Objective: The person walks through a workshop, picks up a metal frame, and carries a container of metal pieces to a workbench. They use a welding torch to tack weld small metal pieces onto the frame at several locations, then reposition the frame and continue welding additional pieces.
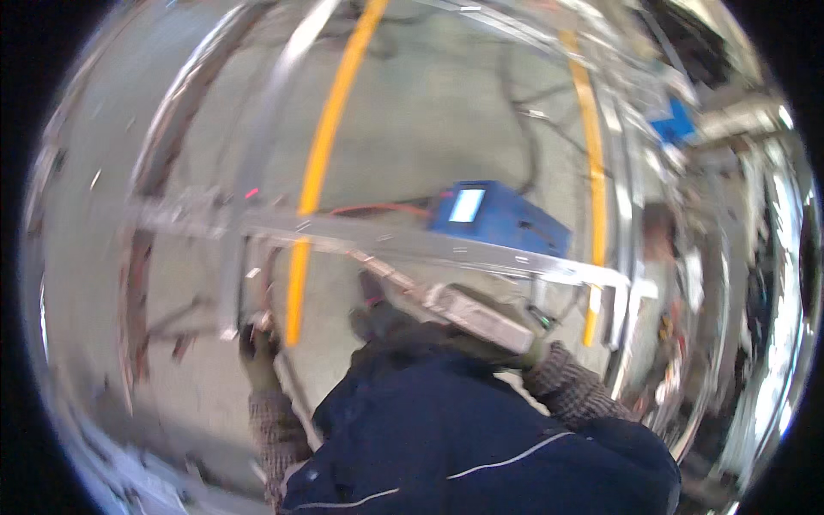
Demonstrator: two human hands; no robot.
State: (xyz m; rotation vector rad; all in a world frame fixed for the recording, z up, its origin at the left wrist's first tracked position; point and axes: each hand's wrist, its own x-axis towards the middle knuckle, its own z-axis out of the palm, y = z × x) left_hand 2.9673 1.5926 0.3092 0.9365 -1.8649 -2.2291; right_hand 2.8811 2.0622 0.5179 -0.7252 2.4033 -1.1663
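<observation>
Motion blurs the picture. My left hand, in a dark glove, is down at the lower left, next to the near end of a grey metal bar. Its fingers are too smeared to show a grip. In front of my body, my right hand is closed at the near end of a long, pale, box-shaped object. A thinner part of this object slants away to the far left, reaching the metal crossbar. The object's exact kind is unclear.
Orange-yellow bars run lengthwise over the metal frame, with another yellow bar to the right. Beyond the crossbar stands a blue box-shaped device with a lit screen; cables trail on the floor. Blurred clutter and a blue object line the right.
</observation>
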